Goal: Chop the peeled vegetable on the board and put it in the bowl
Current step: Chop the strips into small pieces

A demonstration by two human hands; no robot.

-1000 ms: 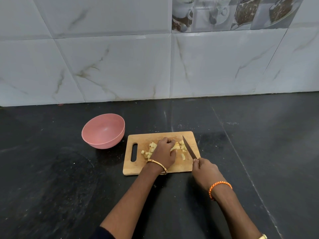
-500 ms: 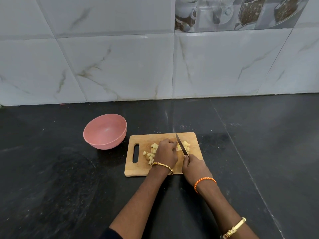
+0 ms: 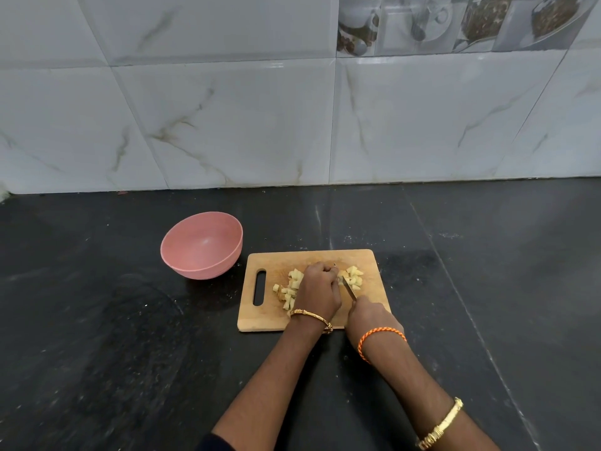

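Observation:
A wooden cutting board [image 3: 273, 320] with a handle slot lies on the black counter. Pale yellow vegetable pieces lie on it in two heaps, one [image 3: 290, 289] left of my left hand and one [image 3: 353, 278] to the right of the knife. My left hand [image 3: 318, 292] is curled over the vegetable in the middle of the board; what it holds is hidden. My right hand [image 3: 370, 315] grips the knife [image 3: 347, 286], its blade down on the board right beside my left fingers. An empty pink bowl [image 3: 201, 245] stands left of the board.
The dark stone counter [image 3: 487, 288] runs wide to the right and left of the board. A white marble-tiled wall [image 3: 292, 125] closes the back.
My right hand has brought the knife leftward, from the board's right part to close against my left hand, and the blade has come down among the pieces. My left hand stays in place.

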